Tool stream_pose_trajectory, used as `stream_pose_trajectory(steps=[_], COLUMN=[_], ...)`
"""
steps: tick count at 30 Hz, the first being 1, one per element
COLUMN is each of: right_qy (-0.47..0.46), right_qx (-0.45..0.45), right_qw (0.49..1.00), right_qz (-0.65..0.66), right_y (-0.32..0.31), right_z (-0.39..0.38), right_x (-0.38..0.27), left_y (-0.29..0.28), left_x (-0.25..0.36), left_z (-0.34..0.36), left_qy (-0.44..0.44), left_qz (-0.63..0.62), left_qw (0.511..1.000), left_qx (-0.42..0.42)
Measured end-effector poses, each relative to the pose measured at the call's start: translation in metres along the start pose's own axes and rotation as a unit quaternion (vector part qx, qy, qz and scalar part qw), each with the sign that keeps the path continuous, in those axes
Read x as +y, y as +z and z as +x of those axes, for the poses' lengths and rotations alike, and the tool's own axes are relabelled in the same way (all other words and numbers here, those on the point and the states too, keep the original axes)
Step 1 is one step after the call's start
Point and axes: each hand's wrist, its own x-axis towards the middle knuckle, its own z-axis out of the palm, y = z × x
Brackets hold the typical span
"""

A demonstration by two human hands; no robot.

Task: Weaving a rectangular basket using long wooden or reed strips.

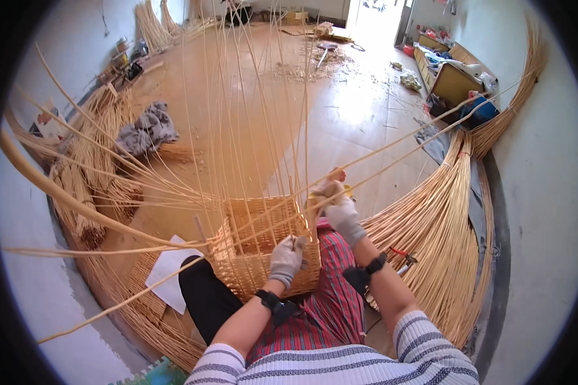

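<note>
The half-woven square basket of pale yellow wicker [263, 247] sits on the person's lap at the picture's centre, its long unwoven stakes [250, 96] fanning up toward 12 o'clock and out toward 9 and 2 o'clock, crossing most of the view. A broad heap of straw-coloured willow rods [440, 237] lies on the floor at 4 o'clock, just beside the right forearm; another bundle of the same rods [87, 173] lies at 9 o'clock. A crumpled grey cloth [146, 130] rests on the tan floor at 10 o'clock, and a white sheet of paper [170, 269] lies just beside the basket at 8 o'clock.

The left hand [286, 258], in a grey knit glove, is curled tight on the basket's near rim, gripping a rod there. The right hand [340, 208], gloved alike, is closed around rods at the basket's far right corner.

The stakes hide part of the basket's inside, and what the right hand's fingers pinch is hard to make out.
</note>
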Motion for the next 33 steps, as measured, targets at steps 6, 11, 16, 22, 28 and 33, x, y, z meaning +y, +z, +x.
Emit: stream_pose_trajectory(steps=[6,11,16,22,28,33], right_qy=[0.05,0.261,0.204,0.341,0.243,0.361], right_qx=[-0.037,0.136,0.174,0.121,0.087,0.244], right_qw=[0.986,0.939,0.924,0.834,0.81,0.741], right_qz=[0.155,0.178,0.271,0.416,0.527,0.511], right_y=[0.019,-0.034,-0.035,-0.058,-0.079,-0.061], right_z=[0.048,-0.044,-0.072,-0.044,0.001,0.036], right_x=[0.025,0.079,0.097,0.116,0.113,0.066], left_y=[0.005,-0.008,-0.005,0.027,0.026,0.032], left_x=[0.009,0.019,0.029,0.025,0.028,0.042], left_z=[-0.009,-0.006,-0.035,-0.022,0.055,0.071], left_qy=[-0.031,-0.055,0.218,0.301,0.379,0.381], left_qz=[-0.025,-0.018,0.196,0.472,0.507,0.508], left_qw=[0.998,0.998,0.946,0.825,0.739,0.742], left_qx=[0.046,-0.008,0.14,0.075,0.232,0.216])
